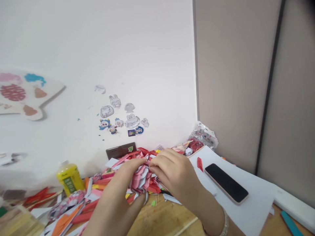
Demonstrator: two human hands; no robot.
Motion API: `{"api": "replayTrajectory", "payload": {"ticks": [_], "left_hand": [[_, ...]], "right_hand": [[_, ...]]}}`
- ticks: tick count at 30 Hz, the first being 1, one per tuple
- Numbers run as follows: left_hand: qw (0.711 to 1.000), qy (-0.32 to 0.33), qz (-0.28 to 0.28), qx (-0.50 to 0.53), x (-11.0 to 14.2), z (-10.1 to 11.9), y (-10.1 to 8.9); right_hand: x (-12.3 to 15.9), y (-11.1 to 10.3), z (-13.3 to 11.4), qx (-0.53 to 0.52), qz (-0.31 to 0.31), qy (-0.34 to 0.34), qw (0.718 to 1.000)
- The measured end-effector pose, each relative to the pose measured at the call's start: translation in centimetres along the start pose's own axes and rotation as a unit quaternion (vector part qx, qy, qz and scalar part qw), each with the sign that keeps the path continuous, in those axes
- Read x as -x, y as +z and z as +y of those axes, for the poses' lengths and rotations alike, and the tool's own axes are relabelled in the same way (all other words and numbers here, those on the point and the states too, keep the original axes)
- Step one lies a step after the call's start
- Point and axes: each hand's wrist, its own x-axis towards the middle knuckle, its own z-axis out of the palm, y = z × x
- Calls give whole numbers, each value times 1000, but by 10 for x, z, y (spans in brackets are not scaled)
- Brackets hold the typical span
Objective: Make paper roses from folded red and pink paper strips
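A pink and white piece of folded paper (141, 178), made of many overlapping layers, is raised above the wooden table (162, 218). My left hand (119, 190) is wrapped around it from the left, with the thumb below and the fingers over the top. From the right, my right hand (176, 168) pinches at its upper edge, fingertips pressed together. What sits between those fingertips is too small to make out. Behind both hands lies a heap of red, pink, orange and white folded paper strips (92, 206).
A yellow bottle (70, 178) stands at left. On the right, a phone (226, 183) rests on a white sheet (256, 209). A teal strip (291, 223) lies at the right corner. Stickers (132, 121) dot the white wall above a dark socket plate (121, 150).
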Motion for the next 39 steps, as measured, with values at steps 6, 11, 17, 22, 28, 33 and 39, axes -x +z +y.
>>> {"api": "replayTrajectory", "payload": {"ticks": [6, 11, 17, 22, 28, 33, 39], "left_hand": [[1000, 0, -3, -5, 2, -1, -1], [1000, 0, -1, -13, 0, -1, 1], [1000, 8, 6, -12, 0, 1, -1], [1000, 6, 11, 0, 0, 0, -1], [1000, -6, -6, -1, 1, 1, -1], [1000, 3, -6, -4, 0, 1, -2], [1000, -3, -13, -11, -1, 2, -3]], "right_hand": [[0, 1, 1, -4, 3, -4, 1000], [-1, -1, 1, -22, 9, -1, 1000], [0, -1, 0, -16, 6, 3, 1000], [0, -2, -1, -7, 1, -5, 1000], [0, -1, -2, 24, -5, -13, 1000], [1, 0, -2, 31, -7, -12, 999], [0, -2, -3, 22, 0, -16, 1000]]}}
